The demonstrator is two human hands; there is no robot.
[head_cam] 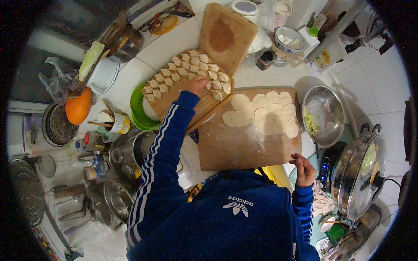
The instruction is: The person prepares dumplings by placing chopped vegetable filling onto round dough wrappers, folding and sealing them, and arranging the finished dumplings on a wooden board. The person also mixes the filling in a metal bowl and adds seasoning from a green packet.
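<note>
My left hand reaches over a wooden board set with rows of folded dumplings. Its fingertips are on one dumpling near the right-hand rows; the fingers partly hide it. My right hand holds nothing, its fingers loosely bent and apart, by the near right corner of a floured wooden cutting board. Round dough wrappers lie overlapping on that board's far half. To its right stands a steel bowl with chopped pale-green filling along one side.
A green basin sits partly under the dumpling board's left end. Another cutting board leans behind. A lidded steel pan stands at right beside lit controls. The sink lies left, and a patterned bowl is at the back.
</note>
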